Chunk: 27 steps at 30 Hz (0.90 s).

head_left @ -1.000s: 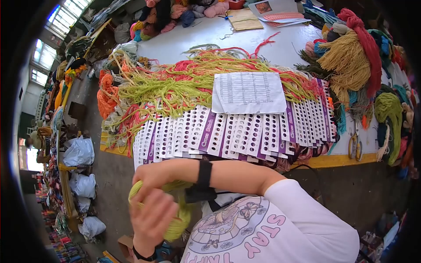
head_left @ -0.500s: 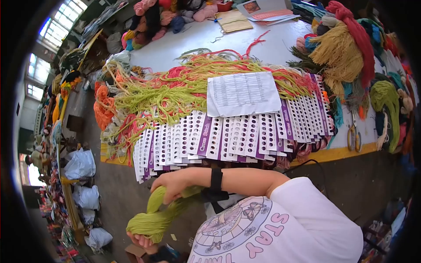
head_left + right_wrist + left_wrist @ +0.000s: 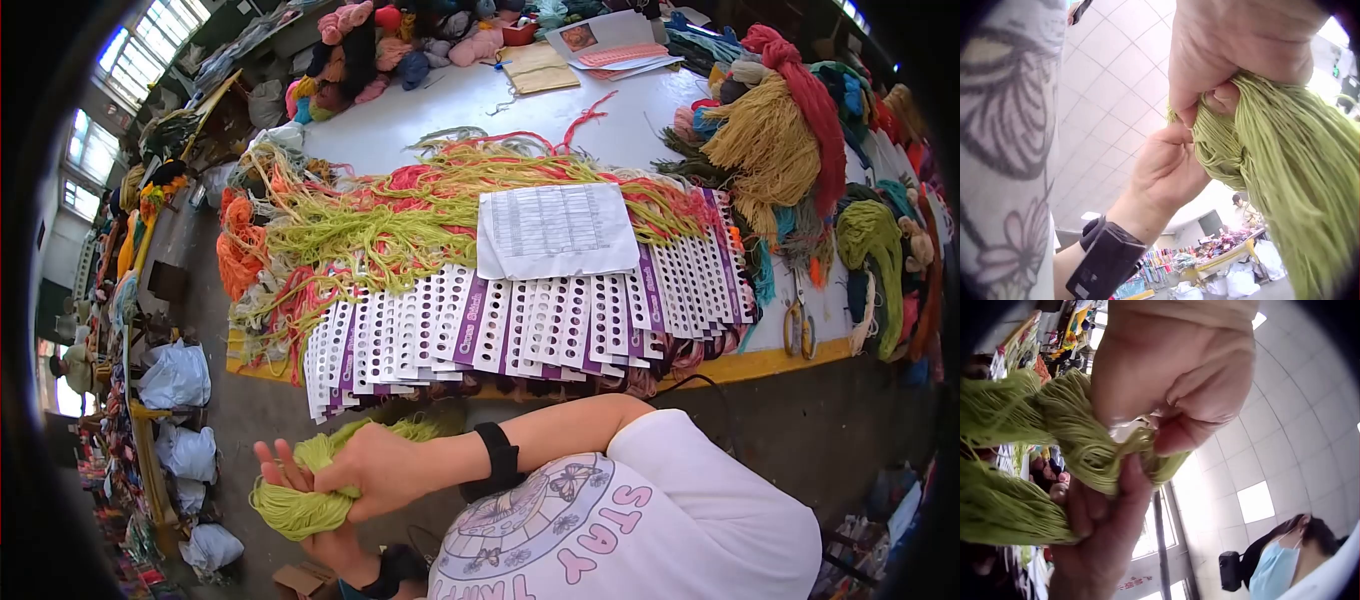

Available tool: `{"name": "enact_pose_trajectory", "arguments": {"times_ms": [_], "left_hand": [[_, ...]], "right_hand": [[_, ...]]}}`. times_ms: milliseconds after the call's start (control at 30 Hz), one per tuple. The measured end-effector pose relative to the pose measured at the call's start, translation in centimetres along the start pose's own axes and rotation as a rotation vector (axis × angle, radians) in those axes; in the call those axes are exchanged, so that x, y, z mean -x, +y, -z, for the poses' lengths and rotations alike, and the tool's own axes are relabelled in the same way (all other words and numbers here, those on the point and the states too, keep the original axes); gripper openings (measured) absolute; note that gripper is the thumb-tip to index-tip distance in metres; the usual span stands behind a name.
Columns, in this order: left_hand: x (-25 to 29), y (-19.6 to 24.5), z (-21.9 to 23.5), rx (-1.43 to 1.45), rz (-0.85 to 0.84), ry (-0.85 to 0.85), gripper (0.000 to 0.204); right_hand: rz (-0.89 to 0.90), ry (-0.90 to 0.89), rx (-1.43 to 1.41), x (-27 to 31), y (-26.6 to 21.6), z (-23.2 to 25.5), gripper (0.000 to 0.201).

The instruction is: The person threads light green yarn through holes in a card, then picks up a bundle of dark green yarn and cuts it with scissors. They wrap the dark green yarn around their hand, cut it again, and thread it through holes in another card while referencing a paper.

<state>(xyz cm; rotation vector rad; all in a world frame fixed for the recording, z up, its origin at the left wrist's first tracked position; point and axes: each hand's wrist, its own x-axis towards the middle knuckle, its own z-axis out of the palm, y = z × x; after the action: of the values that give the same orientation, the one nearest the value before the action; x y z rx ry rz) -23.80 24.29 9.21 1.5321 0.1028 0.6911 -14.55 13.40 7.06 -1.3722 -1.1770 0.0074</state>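
Note:
A skein of yellow-green yarn [image 3: 305,512] is held between both hands, off the table's near edge. My right hand [image 3: 382,468] grips it from above, and its loose strands fall away in the right wrist view. Below and behind it, my left hand [image 3: 335,548] holds the looped end, with fingertips [image 3: 283,465] showing past the yarn. Seen from the left wrist, the left hand [image 3: 1175,369] is close over the folded loop, while the right thumb [image 3: 1135,475] presses the yarn from below. The skein hides part of both hands' fingers.
On the white table [image 3: 420,100] lie overlapping punched thread cards [image 3: 470,320] with green, red and orange yarn. A printed sheet [image 3: 557,228] rests across them. Scissors [image 3: 798,325] lie at the right edge, near heaps of yarn [image 3: 765,150]. White bags [image 3: 175,375] stand at left.
Half a second ago the skein stretched between the hands; now the right hand has moved left and down to the left hand. The yarn is bunched there, and the left fingers point up past it.

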Motion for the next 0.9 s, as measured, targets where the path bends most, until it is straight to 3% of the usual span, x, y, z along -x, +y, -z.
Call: {"name": "enact_pose_trajectory", "arguments": {"times_ms": [100, 167, 233, 367, 433, 533, 567, 633, 667, 767, 800, 867, 900], "left_hand": [[-0.1, -2.1, 0.4, -0.154, -0.121, 0.226, 0.056], [-0.1, -2.5, 1.0, -0.170, -0.087, 0.146, 0.052], [0.0, -2.7, 0.9, -0.026, -0.002, 0.025, 0.051], [0.2, -1.6, -1.5, -0.097, 0.012, 0.028, 0.057], [0.6, -1.7, -1.5, -0.178, 0.051, -0.016, 0.056], [0.8, 0.8, -2.2, -0.040, 0.254, -0.158, 0.056], [0.4, 1.3, -1.7, 0.078, 0.229, -0.316, 0.055], [-0.6, 1.7, -0.3, 0.318, 0.174, -0.631, 0.054], [-0.4, 1.2, -0.1, 0.265, 0.118, -0.604, 0.053], [0.3, -1.7, 0.1, -0.038, 0.066, -0.121, 0.058], [0.5, -2.3, -0.1, -0.317, 0.027, 0.002, 0.064], [0.0, -2.9, -0.1, -0.202, 0.005, 0.065, 0.066], [-0.4, -3.2, 0.1, -0.141, -0.008, 0.095, 0.067]], "right_hand": [[0.059, -0.182, 0.078, 0.1, -1.0, 0.5, 0.029], [0.116, -0.318, 0.200, 0.0, -1.2, 1.3, 0.025], [0.045, -0.324, 0.208, 0.0, -1.5, 2.0, 0.029], [-0.117, -0.213, 0.134, 0.6, -1.1, 1.4, 0.028], [-0.177, -0.161, -0.057, 1.2, -0.5, 1.1, 0.027], [-0.306, -0.139, -0.549, 1.6, -0.2, 1.8, 0.023], [-0.350, -0.140, -0.750, 1.5, -0.3, 2.2, 0.022], [-0.353, -0.178, -0.806, 1.3, -1.0, 2.7, 0.020], [-0.355, -0.196, -0.834, 1.2, -1.3, 3.0, 0.019], [-0.004, -0.203, -0.167, 1.2, -1.2, 3.2, 0.029], [0.017, -0.294, -0.069, 1.1, -1.4, 3.3, 0.028], [0.058, -0.474, 0.130, 1.0, -2.0, 3.4, 0.025], [0.058, -0.450, 0.166, 0.8, -2.1, 3.8, 0.029]]}}
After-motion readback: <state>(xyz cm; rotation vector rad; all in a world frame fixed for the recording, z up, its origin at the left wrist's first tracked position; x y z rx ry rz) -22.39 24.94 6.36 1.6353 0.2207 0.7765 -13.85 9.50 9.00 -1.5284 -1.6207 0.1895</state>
